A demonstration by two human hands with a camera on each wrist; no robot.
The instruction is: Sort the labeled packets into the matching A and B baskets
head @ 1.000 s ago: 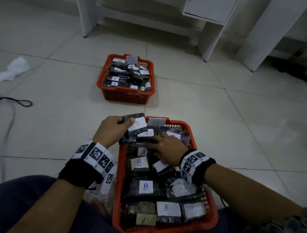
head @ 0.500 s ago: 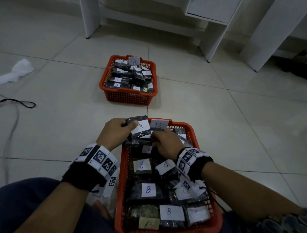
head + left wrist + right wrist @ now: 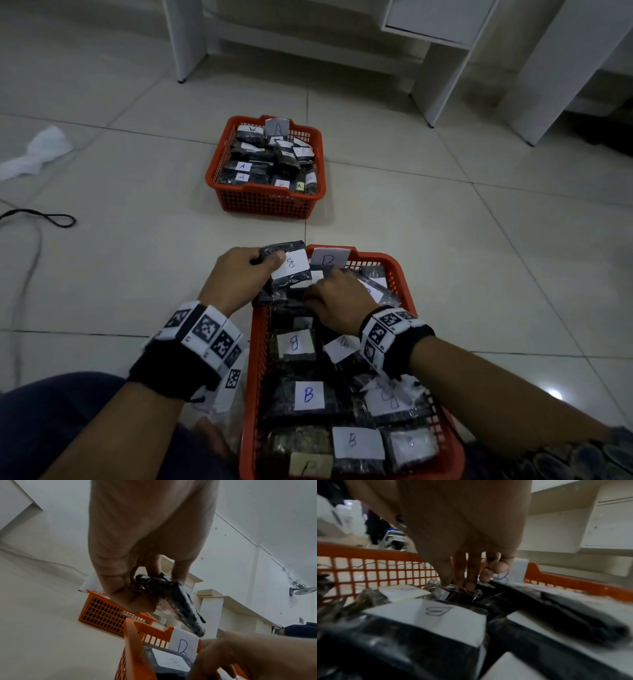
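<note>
Left hand (image 3: 239,277) pinches B packet (image 3: 286,270) over near basket (image 3: 404,277) corner; right hand (image 3: 339,301) inside, fingers curled into packets, grasp unclear.

We sit in a plain indoor room: pale tiled floor (image 3: 102,274), white furniture legs (image 3: 186,37), wall fan (image 3: 302,590).

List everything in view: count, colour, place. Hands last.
near basket: one, orange, front, tagged B
far basket: one, orange, farther off, tagged A
B packets: many, dark with white labels, in near basket
A packets: many, dark, white labels, in far basket
held packet: one, dark, B label, over near basket's far left corner
white cloth: one, floor, far left
black cord: one, floor, left
white furniture: back
left hand: grips held packet
right hand: fingers down among B packets, grip unclear
</note>
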